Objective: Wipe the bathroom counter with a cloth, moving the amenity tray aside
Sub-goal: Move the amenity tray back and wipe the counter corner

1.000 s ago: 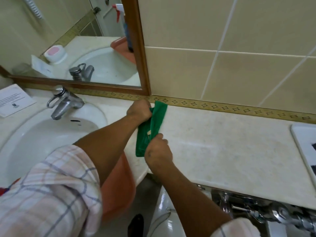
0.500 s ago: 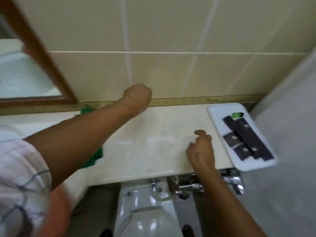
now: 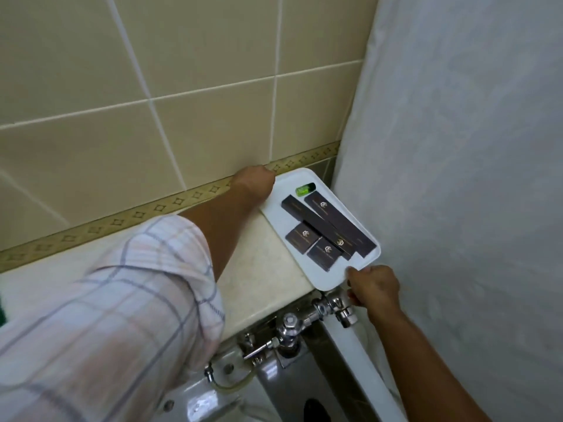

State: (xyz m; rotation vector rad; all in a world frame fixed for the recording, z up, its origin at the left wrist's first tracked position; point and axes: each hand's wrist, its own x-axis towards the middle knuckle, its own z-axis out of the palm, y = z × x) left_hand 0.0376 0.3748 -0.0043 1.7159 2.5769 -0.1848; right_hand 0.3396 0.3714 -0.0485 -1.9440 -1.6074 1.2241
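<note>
The white amenity tray (image 3: 335, 277) lies at the right end of the beige counter (image 3: 259, 269), its near corner overhanging the edge. It carries several dark boxes (image 3: 327, 229) and a small green bottle (image 3: 304, 189). My left hand (image 3: 254, 182) is at the tray's far left corner by the wall; its fingers are hidden, so its hold is unclear. My right hand (image 3: 373, 284) grips the tray's near right corner. A sliver of the green cloth (image 3: 2, 309) shows at the far left edge, lying on the counter apart from both hands.
A white shower curtain (image 3: 457, 178) hangs close against the tray's right side. Tiled wall with a patterned border (image 3: 137, 214) runs behind the counter. Chrome flush valve and pipes (image 3: 304, 321) sit under the counter edge above a toilet (image 3: 213, 400).
Both hands let go of the green cloth, left behind on the counter. They moved right to the tray, and my view swung right with them. My right hand has closed on the tray's near corner.
</note>
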